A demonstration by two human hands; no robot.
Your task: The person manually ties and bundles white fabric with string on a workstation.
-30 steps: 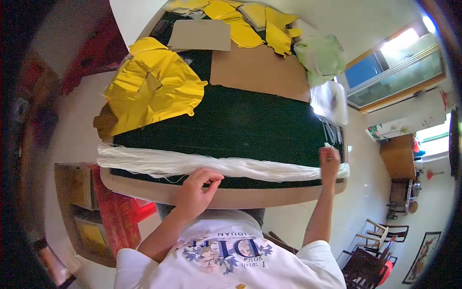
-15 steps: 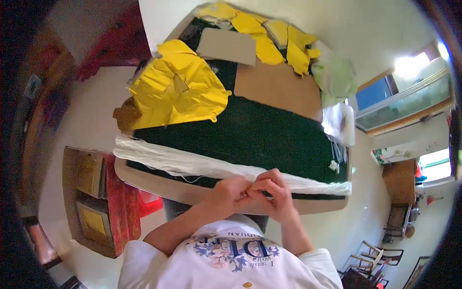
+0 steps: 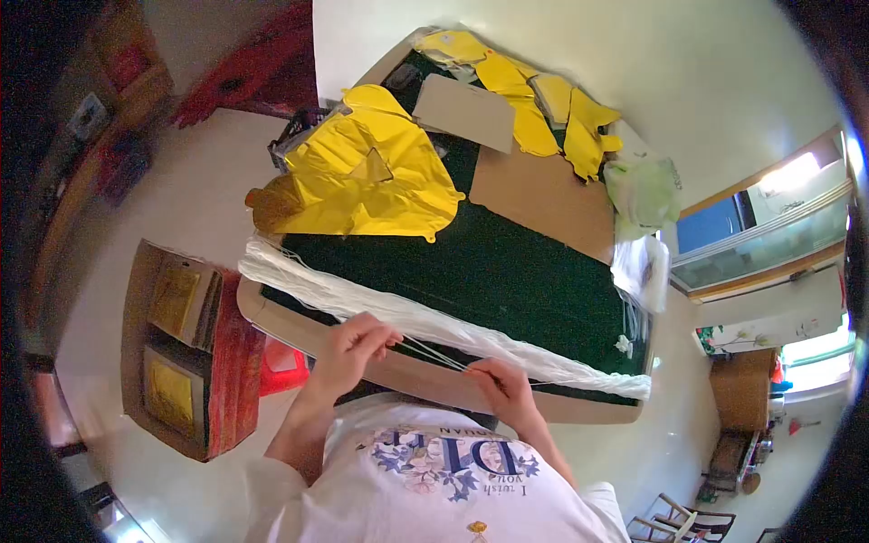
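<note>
A long bundle of white thread (image 3: 453, 333) lies along the near side of the dark green table surface (image 3: 525, 267). Before its middle, my left hand (image 3: 351, 351) pinches white strands with closed fingers. My right hand (image 3: 507, 387), also closed, grips the same strands at their other end. Between both hands the thin strands stretch taut, just in front of the bundle and above the table's beige edge (image 3: 398, 380).
Yellow foil sheets (image 3: 362, 176) and brown cardboard (image 3: 543, 199) cover the table's far part. Plastic bags (image 3: 643, 195) lie at the right edge. A box with gold packets (image 3: 172, 389) and a red stool (image 3: 282, 366) stand at the left.
My hands have moved apart, left hand to the left and right hand slightly lower, with strands now stretched between them. The view has tilted and shifted.
</note>
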